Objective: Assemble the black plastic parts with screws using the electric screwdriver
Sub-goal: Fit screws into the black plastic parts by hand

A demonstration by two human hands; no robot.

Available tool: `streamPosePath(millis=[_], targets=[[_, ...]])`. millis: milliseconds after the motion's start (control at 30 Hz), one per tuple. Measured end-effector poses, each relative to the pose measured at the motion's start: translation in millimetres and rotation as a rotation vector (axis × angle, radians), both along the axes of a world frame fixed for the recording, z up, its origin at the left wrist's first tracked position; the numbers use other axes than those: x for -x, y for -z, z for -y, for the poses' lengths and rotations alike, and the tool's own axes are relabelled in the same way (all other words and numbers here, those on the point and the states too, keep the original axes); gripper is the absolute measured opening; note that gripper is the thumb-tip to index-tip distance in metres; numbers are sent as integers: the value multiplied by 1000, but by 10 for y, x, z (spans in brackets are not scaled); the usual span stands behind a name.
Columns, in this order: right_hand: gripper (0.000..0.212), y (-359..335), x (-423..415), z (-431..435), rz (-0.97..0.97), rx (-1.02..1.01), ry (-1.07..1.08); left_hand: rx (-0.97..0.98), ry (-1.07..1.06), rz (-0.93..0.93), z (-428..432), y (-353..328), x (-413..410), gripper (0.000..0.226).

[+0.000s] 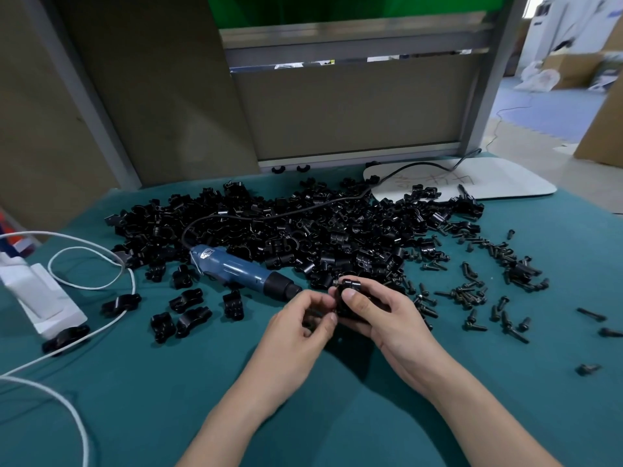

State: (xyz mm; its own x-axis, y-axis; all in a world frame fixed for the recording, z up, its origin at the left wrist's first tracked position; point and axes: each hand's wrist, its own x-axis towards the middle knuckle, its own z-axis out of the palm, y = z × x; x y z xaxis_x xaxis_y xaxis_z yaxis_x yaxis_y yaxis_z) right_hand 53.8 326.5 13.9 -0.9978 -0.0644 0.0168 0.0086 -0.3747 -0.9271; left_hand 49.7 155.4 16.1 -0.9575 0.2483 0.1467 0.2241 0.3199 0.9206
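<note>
**Two hands at work on one black part, screwdriver lying idle**

Bare forearms reach in from the bottom edge and meet over the green-covered bench (161, 399). The right hand (384, 315) grips a black plastic part (349, 293) just above the cloth, with its thumb laid across the front and its fingers wrapped behind. The left hand (300, 321) sits right beside it, touching or nearly so. Its fingers (317, 299) are curled in and pinch a small dark piece (312, 318); what that piece is cannot be made out.

Just beyond the left hand lies the blue electric screwdriver (239, 268), flat on the bench with its black nose pointing toward the hands and neither hand on it. Its black cord (269, 214) runs back over a big heap of black plastic parts (303, 227) that covers the middle of the bench. A few more parts (188, 311) lie loose to the left of the tool.

Black screws (472, 293) are scattered to the right of the hands. A white cable (91, 285) loops across the left side near a white box (43, 298), and a white board (499, 183) rests at the far right.
</note>
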Motion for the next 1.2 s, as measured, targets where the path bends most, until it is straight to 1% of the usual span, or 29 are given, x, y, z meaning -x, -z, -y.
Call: streamPosePath(millis=[67, 133, 200, 233, 300, 367, 433, 500, 600, 733, 800, 867, 933, 1000, 1033, 1100, 1167, 1200], targets=[[43, -4, 2, 5, -3, -5, -1, -25, -6, 9, -17, 0, -18, 13], [43, -10, -5, 9, -4, -12, -2, -7, -43, 23, -29, 5, -22, 2], [43, -8, -10, 9, -3, -7, -3, 35, -68, 24, -23, 20, -10, 12], [43, -6, -11, 9, -3, -7, -3, 38, -70, 27, -18, 25, -2, 13], [37, -9, -11, 13, 0, -3, -1, 29, -52, 26, -14, 22, 8, 7], [34, -21, -12, 20, 2, 6, 3, 22, -24, 8, -18, 13, 0, 10], [38, -31, -11, 25, 0, 1, 5, -16, -11, 10, -26, 12, -9, 13], [43, -31, -14, 23, -3, -11, 1, -49, -39, 37, -24, 2, -9, 5], [42, -18, -19, 15, -16, -11, -14, -1, -53, 34, -8, -2, 4, 17], [40, -14, -12, 23, -14, -12, -4, -30, -27, 37, -5, -8, -15, 5], [41, -10, -4, 24, -24, -9, -3, -16, -12, 1, -16, -12, -38, 14], [51, 6, 1, 24, -42, -21, -4, -35, -78, -29, -15, -23, -62, 19], [60, 21, 0, 20, -48, -29, 12, -68, -248, -33, 36, -39, -64, 18], [61, 24, -5, 12, -51, -25, 27, -130, -438, 48, 155, -76, -27, 19], [59, 22, -6, 8, -48, -22, 33, -164, -505, 117, 223, -107, 2, 23], [48, 13, -14, 10, -37, -21, 35, -188, -562, 267, 346, -181, 101, 35], [41, -3, -33, 25, -26, -47, 37, -175, -569, 359, 394, -305, 264, 27], [38, -9, -43, 36, -23, -70, 37, -139, -576, 386, 380, -383, 369, 30]])
